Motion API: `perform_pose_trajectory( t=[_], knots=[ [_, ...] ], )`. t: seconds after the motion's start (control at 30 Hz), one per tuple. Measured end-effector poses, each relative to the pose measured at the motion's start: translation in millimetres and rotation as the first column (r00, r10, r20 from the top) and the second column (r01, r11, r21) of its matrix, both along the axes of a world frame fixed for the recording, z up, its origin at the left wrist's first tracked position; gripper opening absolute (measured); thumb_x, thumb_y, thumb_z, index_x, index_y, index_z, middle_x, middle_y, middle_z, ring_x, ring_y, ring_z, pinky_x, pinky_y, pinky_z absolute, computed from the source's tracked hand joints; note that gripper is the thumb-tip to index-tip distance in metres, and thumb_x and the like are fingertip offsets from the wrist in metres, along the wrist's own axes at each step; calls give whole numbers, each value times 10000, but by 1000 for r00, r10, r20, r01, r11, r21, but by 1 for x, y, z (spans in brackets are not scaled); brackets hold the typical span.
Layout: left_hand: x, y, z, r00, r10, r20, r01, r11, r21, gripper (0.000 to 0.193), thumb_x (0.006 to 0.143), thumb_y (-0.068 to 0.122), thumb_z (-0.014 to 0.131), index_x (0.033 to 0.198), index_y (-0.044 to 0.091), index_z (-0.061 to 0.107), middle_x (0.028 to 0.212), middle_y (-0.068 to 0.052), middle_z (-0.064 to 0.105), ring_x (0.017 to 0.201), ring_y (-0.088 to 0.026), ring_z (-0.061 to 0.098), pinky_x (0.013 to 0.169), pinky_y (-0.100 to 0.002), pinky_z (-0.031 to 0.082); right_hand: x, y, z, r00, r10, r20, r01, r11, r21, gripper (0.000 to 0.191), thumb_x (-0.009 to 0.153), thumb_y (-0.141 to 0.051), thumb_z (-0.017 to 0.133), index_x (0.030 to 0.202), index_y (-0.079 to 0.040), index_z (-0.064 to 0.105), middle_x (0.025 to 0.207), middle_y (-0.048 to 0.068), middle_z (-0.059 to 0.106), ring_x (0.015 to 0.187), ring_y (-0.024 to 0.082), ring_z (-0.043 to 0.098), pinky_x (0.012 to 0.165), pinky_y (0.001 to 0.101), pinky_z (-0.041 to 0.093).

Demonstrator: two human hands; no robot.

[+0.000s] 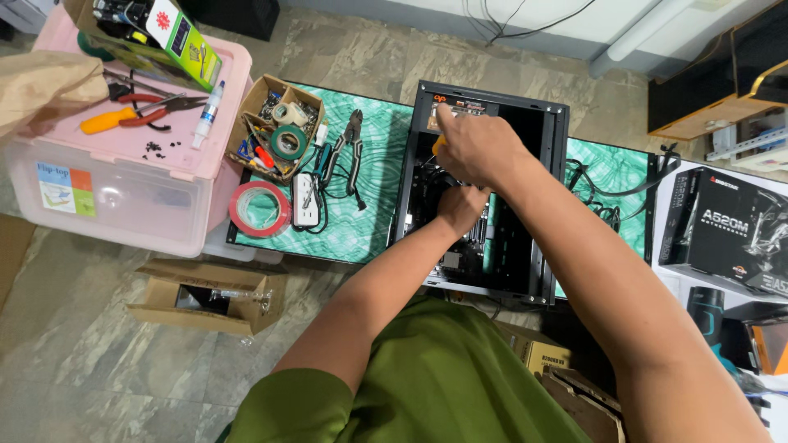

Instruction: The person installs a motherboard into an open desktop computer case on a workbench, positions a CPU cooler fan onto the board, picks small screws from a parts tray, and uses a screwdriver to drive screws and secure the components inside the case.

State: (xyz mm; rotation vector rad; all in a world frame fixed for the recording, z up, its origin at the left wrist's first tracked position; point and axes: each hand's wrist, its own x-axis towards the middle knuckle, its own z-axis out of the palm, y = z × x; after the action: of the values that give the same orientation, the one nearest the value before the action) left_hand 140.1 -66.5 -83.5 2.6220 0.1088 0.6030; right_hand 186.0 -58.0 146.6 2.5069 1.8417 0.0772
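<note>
A black open computer case [552, 197] lies flat on a low table with a green marbled top [369, 197]. My right hand [476, 148] is closed around a screwdriver with a yellow-orange handle [439, 144], held upright over the inside of the case. My left hand [460, 207] reaches down into the case just below it, resting on the board inside; what its fingers hold is hidden.
On the table left of the case lie pliers [353, 148], a white power strip [304, 201], a red tape roll [259, 208] and a small cardboard box of parts [283, 123]. A pink-lidded plastic bin [123, 176] with tools stands left. Boxes [726, 230] sit right; an open carton [205, 295] lies on the floor.
</note>
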Motion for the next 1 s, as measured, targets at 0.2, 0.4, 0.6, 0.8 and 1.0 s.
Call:
perform_pose_trajectory(
  t=[0.2, 0.4, 0.6, 0.8, 1.0],
  knots=[
    [0, 2, 1, 1000, -16, 4, 16, 997, 72, 290, 832, 69, 596, 1097, 97, 712, 645, -123, 680, 595, -300, 706, 529, -438, 571, 10, 9, -9, 987, -150, 58, 156, 980, -123, 511, 1027, -510, 521, 1045, -9, 623, 822, 159, 717, 760, 345, 731, 643, 458, 578],
    [-2, 4, 5, 988, -47, 149, 28, 992, 127, 191, 847, 68, 612, 985, 79, 744, 623, -109, 653, 594, -279, 696, 532, -418, 567, 5, 13, -2, 993, -120, -11, 119, 991, -68, 515, 1039, -486, 513, 1168, 2, 615, 810, 188, 721, 760, 377, 716, 649, 483, 572],
    [-5, 6, 7, 987, -66, 146, 46, 990, 136, 201, 847, 77, 612, 994, 87, 748, 619, -108, 649, 592, -278, 693, 531, -418, 561, 3, 15, 1, 984, -168, -60, 160, 980, -118, 529, 1023, -460, 493, 1240, 16, 567, 807, 203, 704, 726, 403, 710, 635, 504, 562],
    [-3, 6, 9, 997, -56, 56, 48, 990, 134, 255, 844, 66, 601, 1044, 92, 755, 616, -115, 669, 558, -285, 696, 485, -427, 559, 7, 15, 0, 947, -322, 3, 317, 931, -179, 566, 1082, -542, 426, 1077, -18, 642, 852, 209, 713, 782, 398, 717, 713, 500, 574],
    [-7, 8, 10, 992, -73, 103, 56, 987, 153, 234, 857, 59, 602, 1048, 95, 732, 649, -111, 678, 601, -273, 709, 531, -411, 575, 9, 16, -4, 967, -249, -56, 232, 949, -215, 535, 1060, -509, 431, 1214, -16, 574, 911, 205, 726, 866, 407, 717, 743, 507, 572]
  ],
)
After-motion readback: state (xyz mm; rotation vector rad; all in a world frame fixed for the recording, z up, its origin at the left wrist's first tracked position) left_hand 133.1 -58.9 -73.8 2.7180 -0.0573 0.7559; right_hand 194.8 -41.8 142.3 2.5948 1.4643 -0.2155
